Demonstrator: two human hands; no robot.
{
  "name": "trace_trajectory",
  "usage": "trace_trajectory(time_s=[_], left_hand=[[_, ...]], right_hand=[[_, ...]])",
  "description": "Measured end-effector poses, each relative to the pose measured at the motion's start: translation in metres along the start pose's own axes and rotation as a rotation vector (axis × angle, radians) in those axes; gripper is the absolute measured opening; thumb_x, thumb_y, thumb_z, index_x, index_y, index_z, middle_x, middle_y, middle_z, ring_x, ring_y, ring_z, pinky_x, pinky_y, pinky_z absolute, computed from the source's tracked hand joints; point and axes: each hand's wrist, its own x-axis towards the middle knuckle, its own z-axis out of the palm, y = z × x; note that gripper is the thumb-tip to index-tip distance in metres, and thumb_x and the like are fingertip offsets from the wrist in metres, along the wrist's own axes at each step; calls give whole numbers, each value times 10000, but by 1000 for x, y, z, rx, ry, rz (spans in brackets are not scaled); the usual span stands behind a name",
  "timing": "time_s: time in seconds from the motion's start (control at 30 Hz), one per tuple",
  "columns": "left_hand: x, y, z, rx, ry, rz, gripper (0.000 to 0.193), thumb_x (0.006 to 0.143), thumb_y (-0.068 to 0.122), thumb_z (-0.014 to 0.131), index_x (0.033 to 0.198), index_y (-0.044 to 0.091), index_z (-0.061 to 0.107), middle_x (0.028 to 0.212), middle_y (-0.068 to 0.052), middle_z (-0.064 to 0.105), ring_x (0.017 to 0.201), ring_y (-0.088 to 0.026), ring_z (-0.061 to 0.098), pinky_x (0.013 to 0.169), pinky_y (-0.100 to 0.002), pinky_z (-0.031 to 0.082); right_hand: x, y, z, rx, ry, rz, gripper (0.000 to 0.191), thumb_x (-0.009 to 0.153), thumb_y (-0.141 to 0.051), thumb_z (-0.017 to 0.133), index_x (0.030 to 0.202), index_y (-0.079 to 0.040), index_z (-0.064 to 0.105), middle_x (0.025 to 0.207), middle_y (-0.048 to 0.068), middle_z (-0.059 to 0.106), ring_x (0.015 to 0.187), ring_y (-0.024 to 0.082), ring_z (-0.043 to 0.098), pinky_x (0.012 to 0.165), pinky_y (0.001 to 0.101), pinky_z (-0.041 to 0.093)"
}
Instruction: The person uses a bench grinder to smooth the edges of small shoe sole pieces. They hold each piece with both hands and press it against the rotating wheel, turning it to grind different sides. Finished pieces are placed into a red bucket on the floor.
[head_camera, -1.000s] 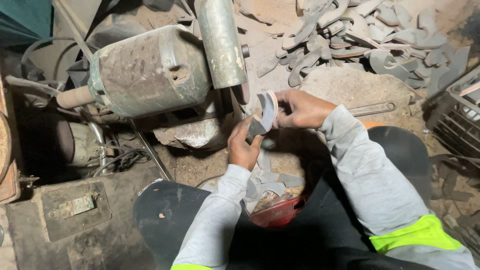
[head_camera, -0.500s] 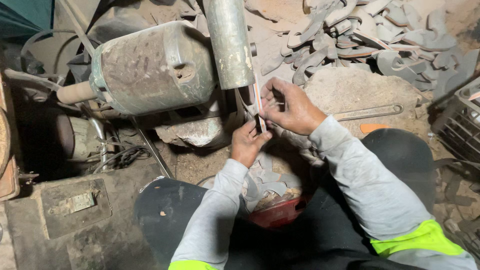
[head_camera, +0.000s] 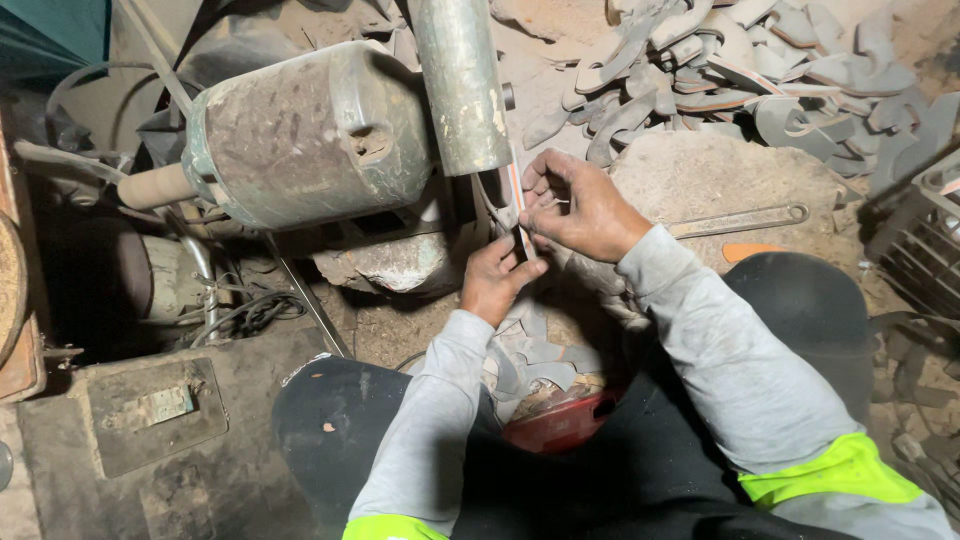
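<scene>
A thin curved metal blade (head_camera: 514, 200) is held edge-on against the wheel end of a rusty grinding machine (head_camera: 310, 130). My left hand (head_camera: 495, 275) pinches the blade's lower end. My right hand (head_camera: 575, 205) grips its upper part, fingers curled around it. Both hands are just below the grey cylindrical guard (head_camera: 460, 80) of the machine. The contact point between blade and wheel is hidden behind the guard and my fingers.
A heap of similar grey blades (head_camera: 740, 70) lies at the back right. More blades (head_camera: 530, 350) and a red bowl (head_camera: 555, 420) sit between my knees. A wrench (head_camera: 740, 218) rests on a stone block (head_camera: 720, 180). A dark crate (head_camera: 920, 240) stands right; cables (head_camera: 250, 310) lie left.
The blade was turned from showing its flat face to edge-on and brought up against the machine. Both hands moved closer together and upward.
</scene>
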Motion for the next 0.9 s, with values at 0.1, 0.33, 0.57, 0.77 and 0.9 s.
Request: trace_trajectory(time_s=[0.1, 0.33, 0.57, 0.77, 0.9], left_hand=[[-2, -9, 0, -16, -19, 0, 424, 862, -104, 708, 1280, -74, 643, 1171, -95, 711, 1126, -185, 671, 982, -298, 561], [-12, -17, 23, 51, 259, 27, 622, 747, -160, 676, 1339, -38, 531, 1315, -103, 596, 1172, -184, 658, 987, -331, 591], [-4, 0, 10, 275, 152, -10, 611, 806, -124, 730, 1386, -62, 547, 1282, -154, 625, 1121, -216, 663, 953, -335, 598], [0, -5, 3, 63, 32, 44, 498, 837, -105, 713, 1326, -68, 629, 1214, -156, 700, 1119, -210, 680, 954, -318, 605], [-19, 6, 23, 508, 283, 216, 548, 769, -35, 790, 1292, -46, 628, 1251, -174, 669, 1082, -220, 691, 880, -316, 616]], right_hand=[[-4, -1, 0, -17, -17, -8, 270, 844, -29, 744, 1049, -15, 568, 861, 15, 627, 784, 75, 602, 726, 259, 560], [-6, -4, -18, -411, -289, -224, 456, 722, -32, 840, 1118, 24, 621, 947, 81, 664, 873, 136, 615, 800, 297, 505], [-6, -11, -27, -94, -189, 108, 332, 812, -77, 752, 1110, -30, 614, 898, 12, 674, 841, 92, 619, 773, 266, 537], [-1, -2, -3, -54, -102, 129, 269, 849, -74, 728, 1056, -18, 566, 845, 24, 629, 770, 133, 628, 700, 307, 544], [-4, 0, -26, -4, -290, 66, 375, 791, -16, 738, 1124, -58, 571, 975, -7, 661, 931, 72, 610, 810, 245, 531]])
